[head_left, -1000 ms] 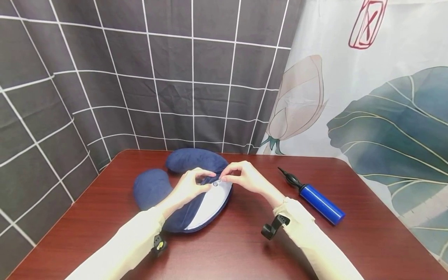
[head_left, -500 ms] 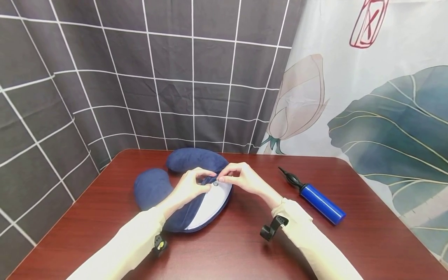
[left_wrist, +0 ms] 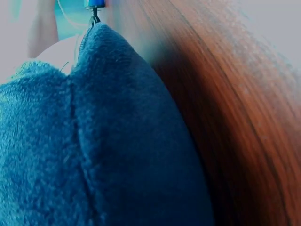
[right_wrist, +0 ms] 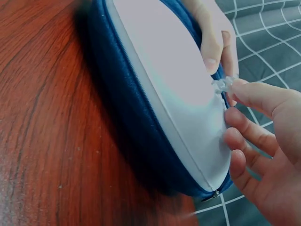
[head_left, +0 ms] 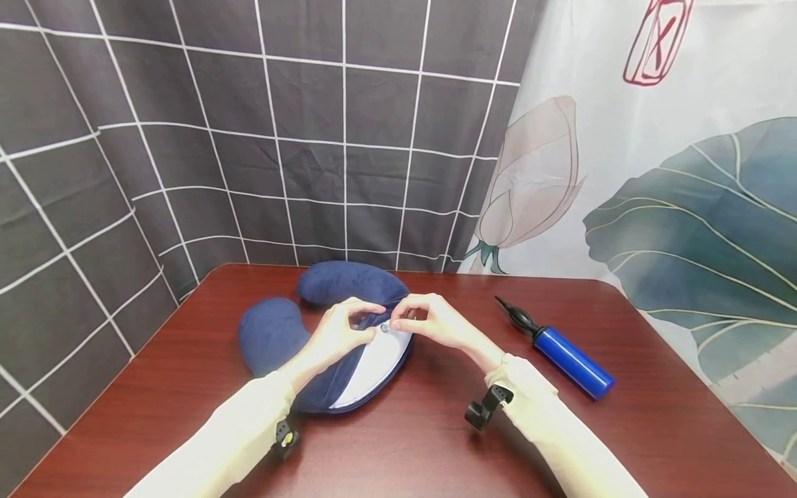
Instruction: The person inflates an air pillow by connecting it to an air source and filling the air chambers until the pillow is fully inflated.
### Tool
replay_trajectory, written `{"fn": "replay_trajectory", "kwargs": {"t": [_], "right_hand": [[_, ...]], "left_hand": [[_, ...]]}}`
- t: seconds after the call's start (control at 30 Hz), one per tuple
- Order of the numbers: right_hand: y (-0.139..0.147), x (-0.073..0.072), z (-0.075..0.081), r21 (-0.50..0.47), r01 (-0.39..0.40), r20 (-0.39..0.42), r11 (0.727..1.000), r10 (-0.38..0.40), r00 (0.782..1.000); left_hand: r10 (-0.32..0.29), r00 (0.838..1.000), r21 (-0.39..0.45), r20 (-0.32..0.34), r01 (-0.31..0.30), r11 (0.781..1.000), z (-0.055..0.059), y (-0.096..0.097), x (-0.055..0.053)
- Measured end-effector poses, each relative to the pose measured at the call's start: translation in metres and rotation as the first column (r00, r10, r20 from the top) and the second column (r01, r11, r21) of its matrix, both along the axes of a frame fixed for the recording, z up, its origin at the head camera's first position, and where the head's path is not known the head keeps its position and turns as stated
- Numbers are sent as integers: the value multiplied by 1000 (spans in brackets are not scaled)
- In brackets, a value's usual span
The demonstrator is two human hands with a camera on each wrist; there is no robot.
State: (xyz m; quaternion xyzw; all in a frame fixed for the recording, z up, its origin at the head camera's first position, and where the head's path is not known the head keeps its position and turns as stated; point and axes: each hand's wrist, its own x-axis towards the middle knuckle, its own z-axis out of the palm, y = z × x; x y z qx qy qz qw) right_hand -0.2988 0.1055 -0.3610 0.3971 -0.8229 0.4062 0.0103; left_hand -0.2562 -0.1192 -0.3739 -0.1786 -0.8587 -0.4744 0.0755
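A navy plush U-shaped neck pillow (head_left: 270,335) lies on the table, its zipped cover parted over a white inner bladder (head_left: 367,373). A small clear air valve (right_wrist: 222,85) stands up from the bladder near the cover's edge. My left hand (head_left: 336,328) grips the folded-back cover beside the valve, thumb at its near side. From the right, my right hand (head_left: 438,321) pinches the valve's top between thumb and index finger; its other fingers lie along the bladder's side. The left wrist view is mostly filled by the plush cover (left_wrist: 131,132), hiding the left fingers.
A blue hand pump (head_left: 573,363) with a black nozzle lies on the table (head_left: 398,456) to the right. Behind the table hang a dark grid-patterned curtain (head_left: 299,138) and a white floral one (head_left: 598,62). A zipper pull (right_wrist: 212,195) hangs at the cover's end.
My right fingertips have shifted slightly left toward the valve, then back a little lower over it. My left hand and the pillow have stayed nearly still.
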Motion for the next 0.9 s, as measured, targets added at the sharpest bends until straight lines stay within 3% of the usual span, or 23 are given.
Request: {"fn": "replay_trajectory", "kwargs": {"t": [0.5, 0.9], "right_hand": [[-5, -1, -5, -39, 49, 47, 998, -47, 998], [-14, 3, -4, 3, 127, 51, 992, -127, 991]], "left_hand": [[3, 1000, -12, -3, -3, 1000, 1, -1, -1], [1, 1000, -1, 7, -1, 1000, 0, -2, 0]]}}
